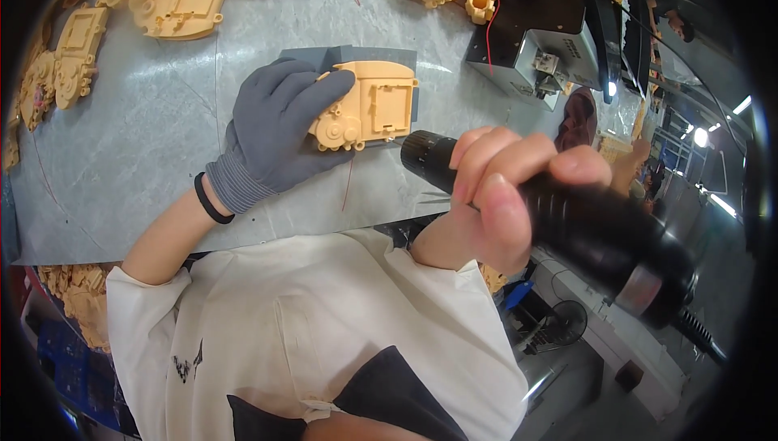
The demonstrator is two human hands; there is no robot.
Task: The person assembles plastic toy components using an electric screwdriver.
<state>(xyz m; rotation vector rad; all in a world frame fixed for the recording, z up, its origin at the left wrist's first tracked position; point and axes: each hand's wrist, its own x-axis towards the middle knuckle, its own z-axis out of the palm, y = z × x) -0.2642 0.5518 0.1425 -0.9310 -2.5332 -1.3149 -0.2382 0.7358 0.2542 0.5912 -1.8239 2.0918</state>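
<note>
My left hand (284,121), in a grey knit glove, is closed around the left end of a yellow plastic housing (381,105). Its thumb lies over the housing's upper left part, and a rectangular frame and round bosses face up. Beneath the housing lies a dark grey pad (324,56) on the table. My bare right hand (510,182) grips a black corded electric screwdriver (592,222), its body slanting down to the right. The screwdriver's bit points at the housing's lower right corner; whether it touches a screw there is too small to tell.
More yellow housings (182,2) lie along the table's far and left edges, some with red wires. A metal-fronted box device (547,60) stands at the far right. Below the table's right side is a black fan (563,323). Yellow parts (81,303) are heaped at the lower left.
</note>
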